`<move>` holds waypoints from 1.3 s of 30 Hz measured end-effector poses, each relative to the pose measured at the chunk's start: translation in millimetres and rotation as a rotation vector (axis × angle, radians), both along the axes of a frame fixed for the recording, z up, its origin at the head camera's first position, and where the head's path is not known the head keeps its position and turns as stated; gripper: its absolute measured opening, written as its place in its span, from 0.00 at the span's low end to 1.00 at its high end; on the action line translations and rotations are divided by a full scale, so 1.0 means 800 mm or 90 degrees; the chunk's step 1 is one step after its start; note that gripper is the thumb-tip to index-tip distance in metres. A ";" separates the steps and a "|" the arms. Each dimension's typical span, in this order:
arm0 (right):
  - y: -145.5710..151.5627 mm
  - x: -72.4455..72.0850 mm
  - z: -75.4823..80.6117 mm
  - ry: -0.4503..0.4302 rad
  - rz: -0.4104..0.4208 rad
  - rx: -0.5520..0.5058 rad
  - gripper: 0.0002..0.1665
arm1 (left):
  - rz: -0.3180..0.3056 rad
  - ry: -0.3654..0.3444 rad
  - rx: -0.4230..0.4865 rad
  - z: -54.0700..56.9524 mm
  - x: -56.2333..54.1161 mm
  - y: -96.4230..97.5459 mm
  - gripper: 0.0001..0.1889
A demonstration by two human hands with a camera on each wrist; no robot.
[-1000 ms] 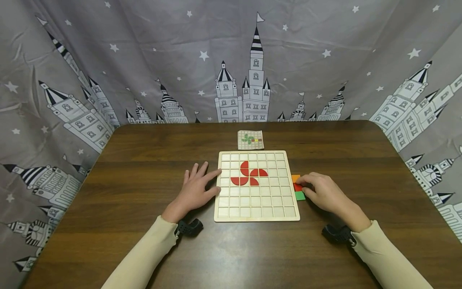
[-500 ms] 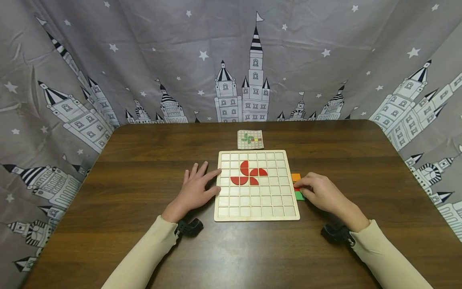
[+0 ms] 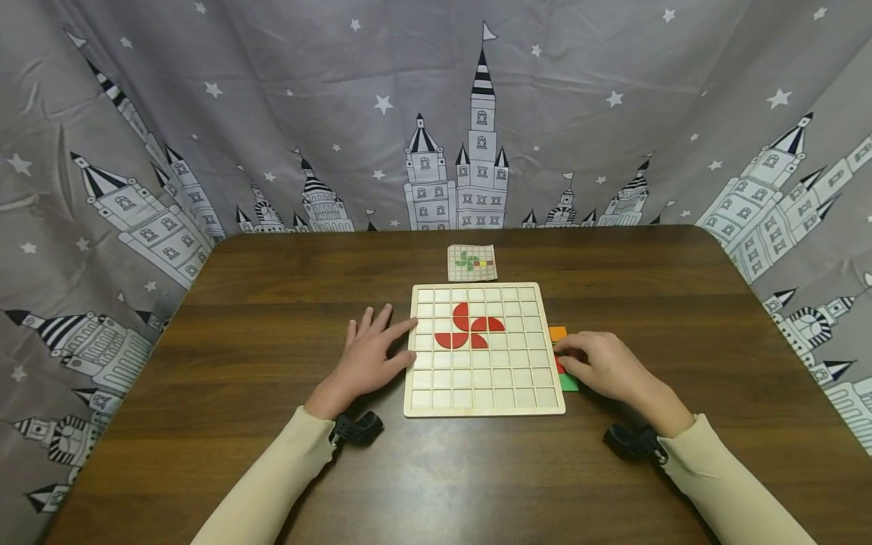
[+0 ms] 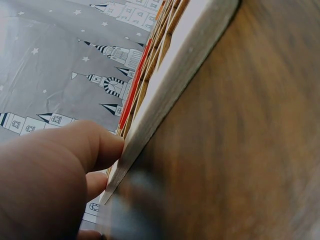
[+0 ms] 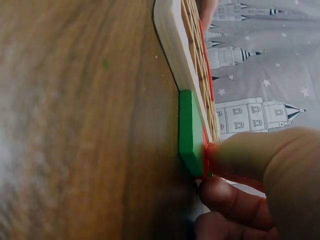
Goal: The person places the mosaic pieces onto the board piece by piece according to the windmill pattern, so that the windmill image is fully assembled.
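Observation:
A pale wooden grid board [image 3: 493, 400] lies on the table, with several red quarter-round pieces [image 3: 495, 325] set in its squares in a pinwheel shape. My left hand [image 3: 364, 356] lies spread at the board's left side, thumb and index fingertips touching its rim. Beside the board's right edge, my right hand [image 3: 606, 363] has thumb and index finger curled at a red piece [image 3: 561, 365], pinching it. The fingers hide much of that piece. An orange piece [image 3: 558, 334] lies just beyond it, and a green piece [image 5: 187, 125] lies on the near side.
Behind the board is a small card [image 3: 471, 263] printed with a grid and a green, yellow and brown pattern. The dark wooden table [image 3: 286, 272] reaches back to a grey curtain [image 3: 306, 83] with castles and stars.
The green piece has slid slightly toward me along the board's right edge, as has the red piece at my right fingers. My left hand has stayed still.

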State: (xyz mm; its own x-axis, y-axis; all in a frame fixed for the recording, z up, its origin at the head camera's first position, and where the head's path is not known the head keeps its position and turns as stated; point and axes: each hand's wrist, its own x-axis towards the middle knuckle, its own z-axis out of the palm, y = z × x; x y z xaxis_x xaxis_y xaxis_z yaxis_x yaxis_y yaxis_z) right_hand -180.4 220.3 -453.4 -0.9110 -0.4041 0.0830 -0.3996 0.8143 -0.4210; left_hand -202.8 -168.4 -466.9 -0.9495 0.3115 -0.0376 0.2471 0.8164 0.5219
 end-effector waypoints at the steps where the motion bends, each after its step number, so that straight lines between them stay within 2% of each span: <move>1: 0.000 0.000 0.000 -0.004 0.000 -0.001 0.08 | 0.001 -0.001 -0.002 0.000 0.000 0.000 0.31; 8: -0.001 0.001 0.000 -0.008 -0.006 -0.001 0.03 | -0.001 -0.006 -0.012 0.002 0.001 -0.001 0.31; 20: 0.001 0.000 0.004 -0.011 -0.061 0.017 0.05 | -0.003 -0.013 0.001 0.002 0.001 -0.002 0.31; 27: 0.005 0.000 0.004 -0.021 -0.003 0.000 0.10 | -0.007 -0.011 0.005 0.002 0.000 -0.001 0.31; 31: 0.005 -0.001 0.000 -0.008 0.010 0.006 0.11 | -0.008 -0.008 0.005 0.003 0.000 0.000 0.31; 39: 0.004 -0.003 0.001 -0.005 -0.051 0.018 0.07 | -0.009 -0.012 0.009 0.001 0.001 -0.001 0.31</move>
